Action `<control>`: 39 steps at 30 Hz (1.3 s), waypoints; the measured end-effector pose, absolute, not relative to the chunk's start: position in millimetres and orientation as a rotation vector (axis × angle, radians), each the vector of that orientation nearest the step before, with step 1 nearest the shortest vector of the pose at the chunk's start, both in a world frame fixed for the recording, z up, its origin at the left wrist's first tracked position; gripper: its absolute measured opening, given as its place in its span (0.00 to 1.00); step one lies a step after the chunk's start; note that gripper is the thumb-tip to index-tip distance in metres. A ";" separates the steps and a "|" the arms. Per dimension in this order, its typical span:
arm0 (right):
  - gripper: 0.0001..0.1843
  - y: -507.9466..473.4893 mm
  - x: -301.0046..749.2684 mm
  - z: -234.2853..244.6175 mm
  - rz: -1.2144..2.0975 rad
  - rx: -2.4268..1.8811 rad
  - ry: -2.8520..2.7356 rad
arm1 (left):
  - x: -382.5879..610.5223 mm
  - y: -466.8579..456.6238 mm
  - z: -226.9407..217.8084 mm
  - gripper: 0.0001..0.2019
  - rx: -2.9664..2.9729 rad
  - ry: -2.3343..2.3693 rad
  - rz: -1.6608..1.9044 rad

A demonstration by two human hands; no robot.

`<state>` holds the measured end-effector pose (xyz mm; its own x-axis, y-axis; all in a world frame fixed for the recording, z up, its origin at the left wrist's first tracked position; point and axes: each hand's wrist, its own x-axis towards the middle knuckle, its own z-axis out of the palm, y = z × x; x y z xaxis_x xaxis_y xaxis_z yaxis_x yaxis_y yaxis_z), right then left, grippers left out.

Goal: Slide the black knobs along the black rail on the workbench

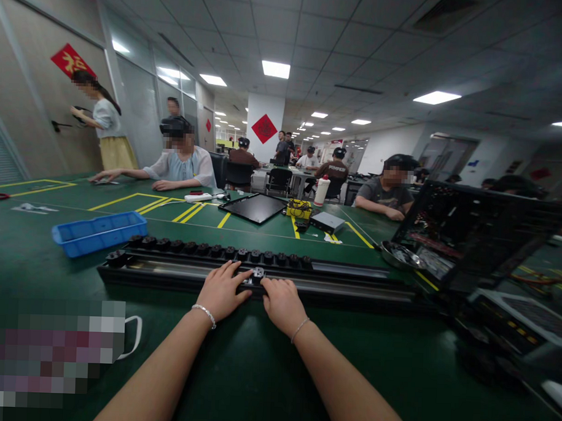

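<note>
A long black rail tray (168, 274) lies across the green table in front of me. Several round black pieces (228, 252) stand in a row along its far channel, and one more round black piece (116, 257) is at its left end. A small round piece (258, 272) with a pale top sits in the near channel between my hands. My left hand (220, 288) is open, fingers spread over the rail, the index fingertip beside that piece. On its other side my right hand (283, 301) has its fingers curled together at the rail; whatever lies under them is hidden.
A blue plastic bin (100, 233) stands behind the rail's left end. Beyond are a flat black panel (254, 208), a yellow box with cables (299, 209) and a grey box (327, 222). An opened computer case (474, 235) stands at right. Other people sit across the table.
</note>
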<state>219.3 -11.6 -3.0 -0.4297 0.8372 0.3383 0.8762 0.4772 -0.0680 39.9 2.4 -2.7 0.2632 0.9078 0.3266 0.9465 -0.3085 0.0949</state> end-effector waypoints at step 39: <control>0.11 -12.6 219.8 1.3 -0.228 -1.478 -2.372 | 43.3 1.4 -3.3 0.26 -2.379 -1.783 -0.464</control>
